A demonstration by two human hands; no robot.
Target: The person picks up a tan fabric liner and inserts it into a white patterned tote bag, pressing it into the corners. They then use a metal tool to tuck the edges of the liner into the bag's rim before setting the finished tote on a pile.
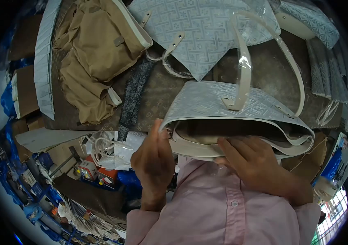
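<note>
A silvery-white patterned handbag (206,100) lies at the table's near edge with its mouth gaping toward me. My left hand (154,163) pinches the left end of the mouth, close to what looks like a zipper end. At the near rim, my right hand (252,161) grips the cream edge, its fingers reaching over into the opening and its thumb outside below. The cream handle (244,69) arches up from the bag's far side, wrapped in clear plastic. Most of the bag's dark inside is hidden.
Beyond lies another patterned bag (190,32). A tan fabric lining (96,53) is heaped at the left beside a dark textured strip (132,96). Patterned pieces (329,69) hang at the right. Below left are coiled white cords (102,147) and boxes (106,174).
</note>
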